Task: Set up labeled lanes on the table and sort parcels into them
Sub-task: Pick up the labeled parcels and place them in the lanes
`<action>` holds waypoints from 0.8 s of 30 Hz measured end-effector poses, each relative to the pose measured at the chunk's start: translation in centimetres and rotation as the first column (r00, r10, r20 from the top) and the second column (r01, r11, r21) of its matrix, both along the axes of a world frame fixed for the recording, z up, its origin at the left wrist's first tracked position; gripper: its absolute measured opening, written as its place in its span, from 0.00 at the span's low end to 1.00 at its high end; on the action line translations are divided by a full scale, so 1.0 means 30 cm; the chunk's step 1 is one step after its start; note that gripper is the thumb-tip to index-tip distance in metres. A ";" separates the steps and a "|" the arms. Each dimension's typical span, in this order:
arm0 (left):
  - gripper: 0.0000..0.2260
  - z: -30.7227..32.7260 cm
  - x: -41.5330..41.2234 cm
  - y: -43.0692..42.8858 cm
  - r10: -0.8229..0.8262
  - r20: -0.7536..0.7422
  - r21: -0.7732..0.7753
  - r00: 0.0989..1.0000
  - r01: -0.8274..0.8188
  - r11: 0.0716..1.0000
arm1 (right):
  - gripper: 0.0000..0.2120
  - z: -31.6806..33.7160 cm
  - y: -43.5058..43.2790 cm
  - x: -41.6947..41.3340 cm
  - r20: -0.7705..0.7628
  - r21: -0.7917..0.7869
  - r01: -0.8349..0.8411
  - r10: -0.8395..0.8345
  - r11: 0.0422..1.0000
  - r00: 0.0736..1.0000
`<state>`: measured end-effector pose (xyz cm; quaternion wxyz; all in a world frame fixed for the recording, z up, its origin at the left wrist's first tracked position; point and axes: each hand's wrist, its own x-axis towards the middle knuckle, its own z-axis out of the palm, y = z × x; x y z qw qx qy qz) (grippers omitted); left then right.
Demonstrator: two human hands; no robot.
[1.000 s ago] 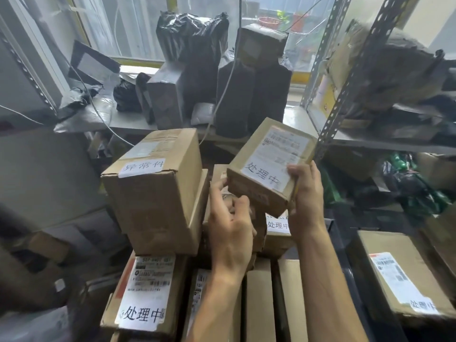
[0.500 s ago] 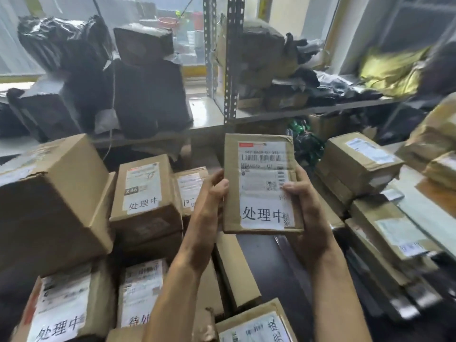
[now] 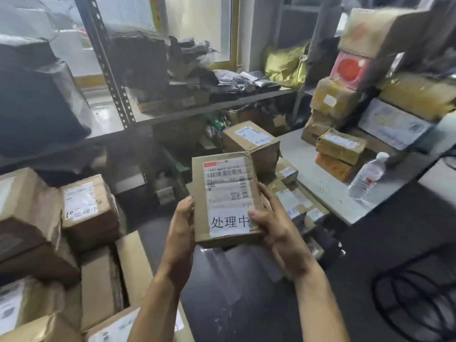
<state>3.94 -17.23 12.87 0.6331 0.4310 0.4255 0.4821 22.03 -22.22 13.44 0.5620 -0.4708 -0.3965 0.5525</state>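
A small cardboard parcel (image 3: 223, 191) labelled 处理中 is held upright at frame centre. The left hand (image 3: 182, 225) grips its left edge and the right hand (image 3: 274, 225) clasps its lower right corner. It looks light and stiff, best held by its long edges. The table (image 3: 323, 181) lies toward 3 o'clock.

Both hands grip a flat cardboard parcel (image 3: 225, 198): left hand (image 3: 181, 225) on its left edge, right hand (image 3: 272, 225) opposite, thumb across the label.
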 end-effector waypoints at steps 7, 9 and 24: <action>0.19 -0.135 0.233 -0.024 -0.058 -0.192 -0.222 0.980 0.014 0.975 | 0.35 -0.053 -0.058 0.255 -0.071 -0.096 0.121 -0.128 0.988 0.989; 0.17 -0.178 0.215 0.000 -0.094 -0.281 -0.258 0.955 0.020 0.966 | 0.31 -0.087 -0.029 0.288 -0.092 -0.129 0.134 -0.146 0.983 0.985; 0.10 -0.411 0.089 0.366 0.244 -0.315 -0.435 0.917 -0.368 0.821 | 0.24 -0.389 0.654 0.143 -0.096 -0.434 -0.071 0.032 0.898 0.995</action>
